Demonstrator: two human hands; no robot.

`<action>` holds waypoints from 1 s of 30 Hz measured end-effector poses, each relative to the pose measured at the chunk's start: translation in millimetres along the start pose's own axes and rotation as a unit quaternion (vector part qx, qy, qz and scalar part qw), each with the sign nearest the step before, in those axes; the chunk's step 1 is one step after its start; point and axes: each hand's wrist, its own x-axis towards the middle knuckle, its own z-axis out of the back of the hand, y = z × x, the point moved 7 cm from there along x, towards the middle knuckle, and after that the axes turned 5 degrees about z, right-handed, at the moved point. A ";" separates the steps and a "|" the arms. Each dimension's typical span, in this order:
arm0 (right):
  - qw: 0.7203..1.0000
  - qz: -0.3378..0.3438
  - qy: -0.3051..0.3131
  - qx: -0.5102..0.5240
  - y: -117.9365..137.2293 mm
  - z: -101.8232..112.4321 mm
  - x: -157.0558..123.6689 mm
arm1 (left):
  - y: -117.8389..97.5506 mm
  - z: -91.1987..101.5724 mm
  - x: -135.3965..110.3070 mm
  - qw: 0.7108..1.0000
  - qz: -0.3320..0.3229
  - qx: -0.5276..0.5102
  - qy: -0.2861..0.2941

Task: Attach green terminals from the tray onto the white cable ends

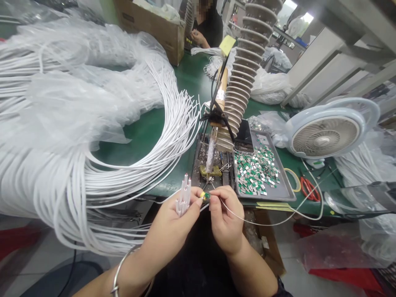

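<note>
My left hand point(173, 222) is closed round a bundle of short white cable ends point(184, 198) that stick up between its fingers, and its thumb and forefinger pinch a small green circuit board point(204, 195). My right hand point(224, 218) is closed too, pinching the other side of that board and a thin solder wire point(266, 222) that loops away to the right. Both hands sit just below the tip of a soldering iron point(211, 154) fixed in a stand at the table's front edge.
A big sheaf of white cables point(93, 165) in plastic wrap fills the left of the green table point(148, 132). A metal tray point(284, 194) holds several small green boards. A ribbed fume hose point(244, 74), a fan point(328, 134), red scissors point(309, 187) and a seated person point(206, 24) are beyond.
</note>
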 end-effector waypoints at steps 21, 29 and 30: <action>0.990 0.142 -0.015 -0.012 16.0 7.8 1.1 | -5.8 -4.4 7.4 0.990 0.097 -0.099 -0.002; 0.990 0.139 -0.015 -0.025 15.6 8.0 3.8 | -10.4 -7.2 7.8 0.990 0.093 -0.105 0.013; 0.990 0.139 -0.016 -0.025 15.9 8.2 4.4 | -11.0 -7.9 7.9 0.989 0.096 -0.109 0.016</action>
